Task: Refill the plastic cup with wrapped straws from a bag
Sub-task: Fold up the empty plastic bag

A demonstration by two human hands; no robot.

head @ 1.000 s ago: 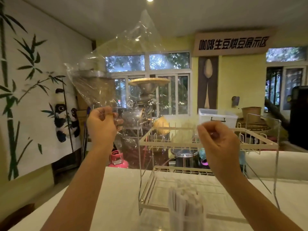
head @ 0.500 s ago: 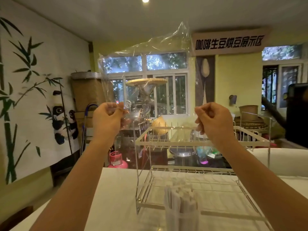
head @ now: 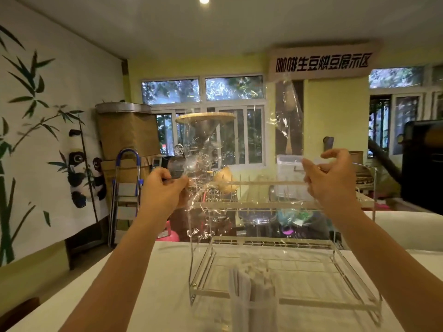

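Above the wire rack (head: 282, 262) and to its left, our left hand (head: 163, 188) has its grip pinched tight on one edge of the clear plastic bag (head: 239, 149), which spans the air over the rack. To the rack's upper right, our right hand (head: 332, 178) seems to pinch the other edge, though its upper fingers are loosely spread. In front of the rack, the wrapped straws (head: 251, 283) stand in the plastic cup (head: 254, 315) on the white surface (head: 143, 295).
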